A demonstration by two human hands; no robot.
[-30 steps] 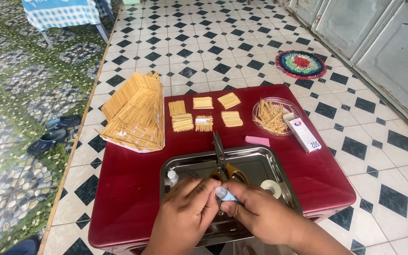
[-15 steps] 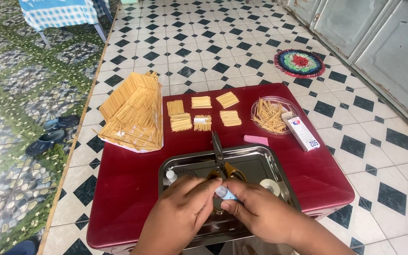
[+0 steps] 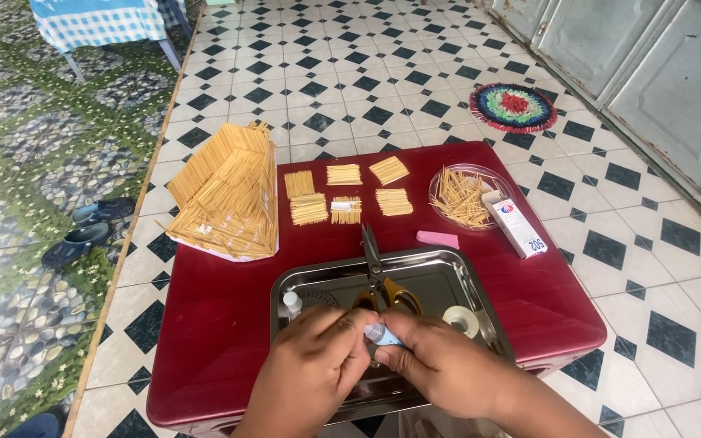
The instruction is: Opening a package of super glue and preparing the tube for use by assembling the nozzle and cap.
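Over the metal tray [image 3: 432, 268], my left hand [image 3: 310, 373] and my right hand [image 3: 448, 369] meet on a small glue tube [image 3: 383, 333] with a pale blue body. My right fingers grip its body while my left fingertips pinch its tip end. Scissors with yellow handles [image 3: 379, 280] lie in the tray just beyond my hands. A small white bottle [image 3: 291, 304] stands at the tray's left, and a roll of clear tape [image 3: 462, 319] lies at its right.
The tray sits on a low red table [image 3: 221, 324]. A toothpick house model [image 3: 229, 191] stands at the back left, several flat toothpick panels [image 3: 346, 195] in the middle, a clear dish of loose toothpicks [image 3: 460, 195], a small white box [image 3: 517, 227] and a pink eraser [image 3: 437, 239] on the right. Tiled floor surrounds.
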